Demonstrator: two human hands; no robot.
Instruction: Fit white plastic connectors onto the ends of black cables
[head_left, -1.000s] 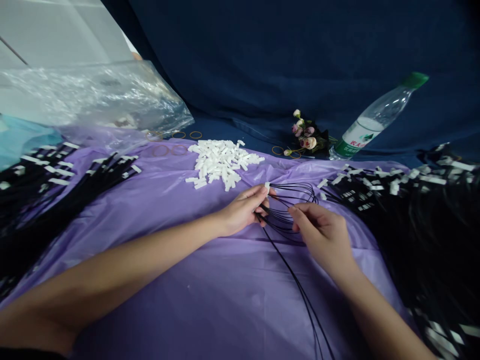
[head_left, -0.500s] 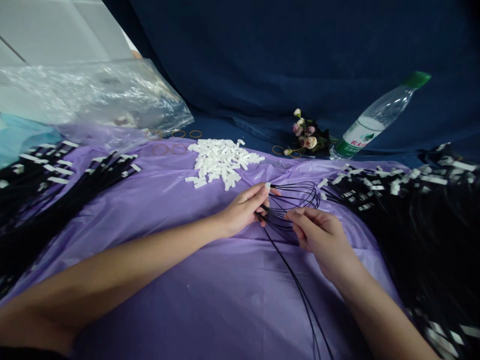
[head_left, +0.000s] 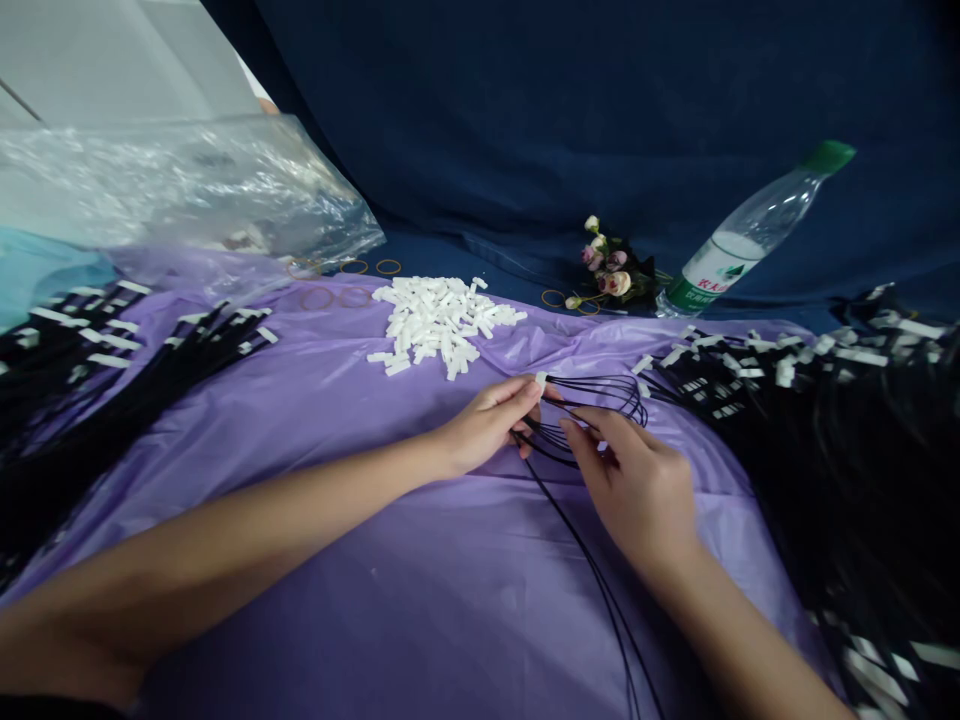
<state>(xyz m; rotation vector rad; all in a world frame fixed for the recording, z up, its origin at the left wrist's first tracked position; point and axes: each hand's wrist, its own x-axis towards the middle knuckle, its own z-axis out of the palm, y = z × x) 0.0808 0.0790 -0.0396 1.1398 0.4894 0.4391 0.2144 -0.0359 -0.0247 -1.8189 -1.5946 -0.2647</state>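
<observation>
My left hand (head_left: 504, 420) is closed around a looped bundle of thin black cable (head_left: 559, 435). A small white plastic connector (head_left: 541, 383) shows at the thumb tip, with cable strands running from it. Two long cable ends (head_left: 589, 565) hang from the bundle towards the near edge of the view. On the right side of the loops, my right hand (head_left: 634, 475) has thumb and forefinger brought together on the strands. Its other fingers are curled and partly hidden.
Loose white connectors (head_left: 439, 325) lie piled on the purple sheet (head_left: 420, 560). Black cables with white ends are heaped at left (head_left: 112, 410) and right (head_left: 847, 470). Behind are a plastic bag (head_left: 225, 190), rubber bands (head_left: 352, 267), artificial flowers (head_left: 616, 283) and a tilted bottle (head_left: 716, 262).
My right hand has turned, with its back more upward and its forefinger reaching over the loops. The loops look flatter. The left hand keeps its hold, the connector slightly further right.
</observation>
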